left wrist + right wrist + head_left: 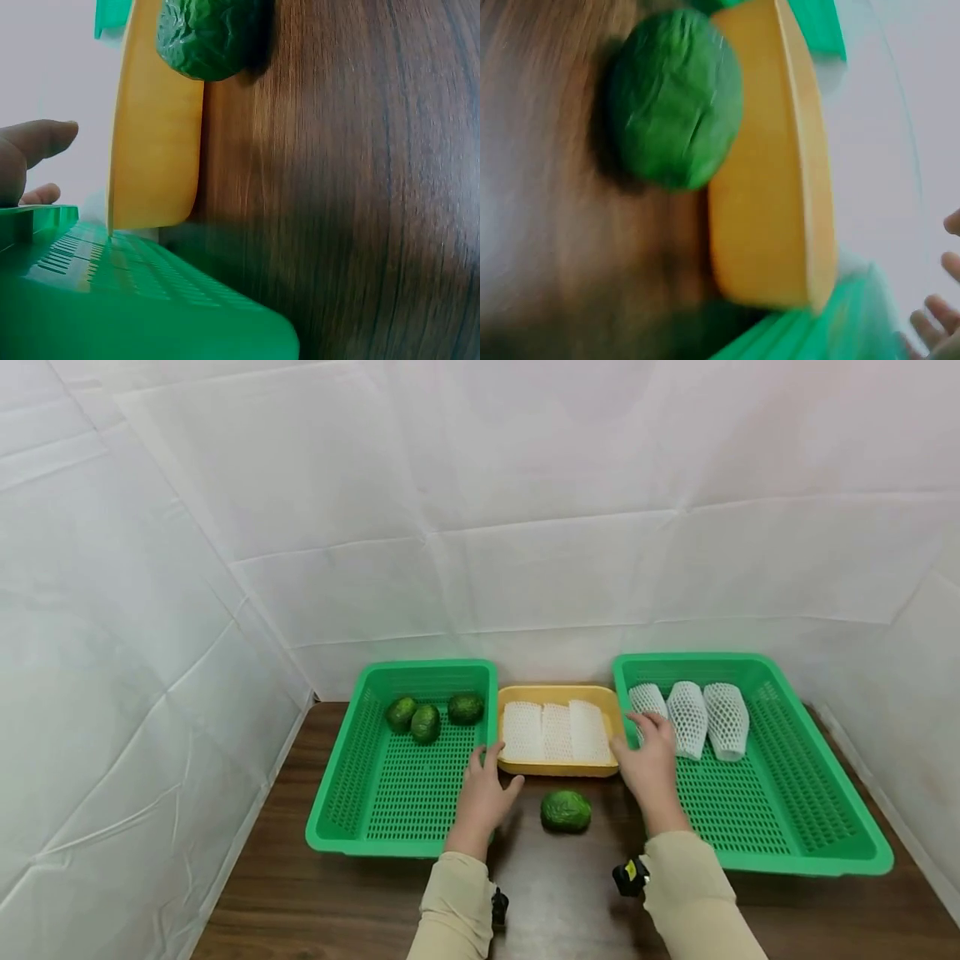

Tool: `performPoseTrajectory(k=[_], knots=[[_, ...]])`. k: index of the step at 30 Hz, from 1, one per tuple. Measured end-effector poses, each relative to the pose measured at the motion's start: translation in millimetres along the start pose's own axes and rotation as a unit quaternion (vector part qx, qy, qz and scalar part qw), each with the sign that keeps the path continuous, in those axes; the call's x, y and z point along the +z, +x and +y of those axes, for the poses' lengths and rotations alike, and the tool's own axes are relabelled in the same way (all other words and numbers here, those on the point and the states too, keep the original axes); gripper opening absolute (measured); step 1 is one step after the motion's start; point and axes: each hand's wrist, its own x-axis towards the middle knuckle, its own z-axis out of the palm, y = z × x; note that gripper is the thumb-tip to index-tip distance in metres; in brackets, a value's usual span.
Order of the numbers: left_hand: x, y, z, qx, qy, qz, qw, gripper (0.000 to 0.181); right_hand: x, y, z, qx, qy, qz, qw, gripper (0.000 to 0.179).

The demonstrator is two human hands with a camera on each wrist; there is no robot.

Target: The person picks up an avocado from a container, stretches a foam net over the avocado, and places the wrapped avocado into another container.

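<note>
In the head view, my left hand point(480, 793) hovers at the right rim of the left green basket point(401, 847), beside the yellow tray's left end, thumb apart from the fingers and holding nothing. My right hand point(651, 764) is between the tray's right end and the right basket, fingers loosely bent and nothing in them. The yellow tray point(558, 770) bears several white foam net sleeves point(588, 731) lying flat. On the table in front of it lies a green oval fruit point(566, 812) with wrinkled, shiny skin, like an avocado. The right wrist view is blurred.
Three similar green fruits point(426, 724) sit at the back of the left basket. In the right green basket point(810, 864), three puffed-out white net sleeves point(726, 722) lie side by side. White sheeting point(525, 577) walls the back and sides of the dark wooden table point(300, 893).
</note>
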Motion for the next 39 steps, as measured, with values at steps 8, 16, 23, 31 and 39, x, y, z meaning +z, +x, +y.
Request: performPoseTrajectory(k=[8,16,23,31,39], knots=[[-0.6,0.9,-1.3,-0.012,0.013,0.007,0.9998,0.058,54,27.7,-7,-0.014,-0.181,-0.164,0.9696,0.053],[5.0,1.4,3.3,-0.009,0.017,0.004,0.9998,0.056,52,46.1,14,0.062,-0.241,-0.214,0.9446,0.072],[-1.1,1.9,3.2,-0.016,0.014,0.002,0.9998,0.055,54,52.6,13,0.019,-0.257,-0.199,0.9454,0.065],[-1.5,1.3,2.9,-0.004,-0.004,0.005,1.0000,0.058,52,50.3,-9,-0.079,-0.307,-0.110,0.9420,0.040],[-3.5,-0.1,0.9,0.020,-0.013,0.033,0.9992,0.068,33,38.0,-40,-0.049,-0.185,-0.084,0.9780,0.050]])
